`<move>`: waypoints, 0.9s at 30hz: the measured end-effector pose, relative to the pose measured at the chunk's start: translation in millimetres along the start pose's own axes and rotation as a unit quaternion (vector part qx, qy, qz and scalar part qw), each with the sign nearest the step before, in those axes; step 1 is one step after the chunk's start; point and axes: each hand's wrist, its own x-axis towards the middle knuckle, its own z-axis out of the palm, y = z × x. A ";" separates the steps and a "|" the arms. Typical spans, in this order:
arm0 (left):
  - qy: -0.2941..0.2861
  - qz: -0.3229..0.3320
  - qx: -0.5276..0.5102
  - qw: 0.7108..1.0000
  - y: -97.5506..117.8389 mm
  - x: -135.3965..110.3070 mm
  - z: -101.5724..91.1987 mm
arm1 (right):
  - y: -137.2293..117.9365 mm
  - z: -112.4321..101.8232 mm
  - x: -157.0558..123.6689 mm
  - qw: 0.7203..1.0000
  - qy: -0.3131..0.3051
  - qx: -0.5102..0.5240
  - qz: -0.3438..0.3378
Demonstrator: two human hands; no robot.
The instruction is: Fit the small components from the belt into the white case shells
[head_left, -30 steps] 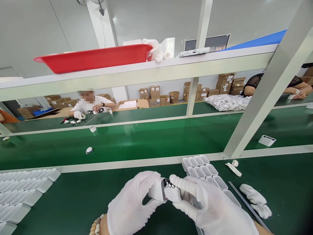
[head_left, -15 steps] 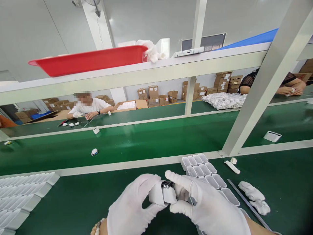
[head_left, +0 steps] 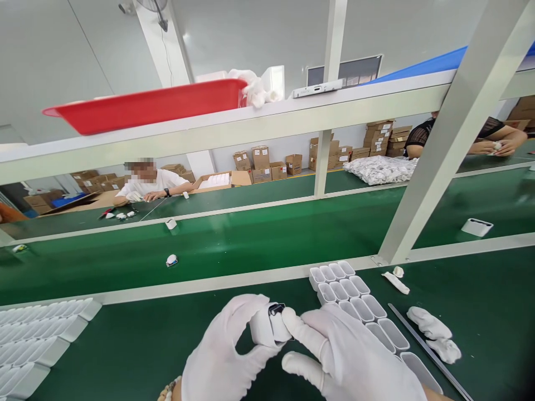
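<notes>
My left hand [head_left: 228, 351], in a white glove, grips a small white plastic housing [head_left: 261, 328] between thumb and fingers. Dark parts show at the housing's upper opening, and a white insert [head_left: 279, 327] sits at its right end. The gloved index finger of my right hand [head_left: 334, 351] presses against that end. Its thumb is held apart, lower down, with nothing visible between thumb and index finger. Partly behind my right hand stand rows of white open-topped housings [head_left: 378, 337].
More white housings [head_left: 45, 345] stand in rows at left. A metal strip [head_left: 426, 348] and crumpled white gloves [head_left: 432, 331] lie at right. Beyond a rail, the green conveyor belt [head_left: 251, 234] carries scattered parts. A frame post [head_left: 434, 150] and a shelf with a red tray [head_left: 154, 106] stand ahead. Co-workers sit opposite.
My right index finger has moved left onto the housing's end, and the right thumb has dropped away from it. Parts on the belt have shifted right.
</notes>
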 end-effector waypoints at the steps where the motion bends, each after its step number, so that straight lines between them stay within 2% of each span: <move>1: 0.002 0.000 -0.002 1.000 0.2 -0.1 0.4 | -1.2 -0.6 0.4 1.000 -0.005 -0.003 -0.002; 7: 0.017 0.009 0.017 1.000 -4.3 -5.2 6.5 | -5.9 4.0 -1.5 1.000 -0.010 -0.010 -0.002; 14: 0.054 0.024 0.004 0.998 2.8 -11.2 15.7 | -12.3 10.3 -8.8 0.997 -0.001 0.037 0.071; 19: 0.101 0.045 -0.008 0.994 2.6 -13.0 15.6 | -16.9 6.0 -1.2 1.000 0.020 -0.011 -0.007; 22: 0.088 0.035 -0.021 0.995 -1.1 -9.7 12.7 | -16.7 8.1 2.2 0.999 0.003 0.011 -0.044; 25: 0.068 0.009 -0.065 0.996 -6.1 -0.7 13.3 | -20.3 12.9 -3.5 0.999 0.008 -0.033 -0.016; 27: 0.059 -0.013 -0.103 0.993 -12.8 7.9 17.8 | -27.6 14.1 -12.0 0.999 -0.032 -0.037 -0.011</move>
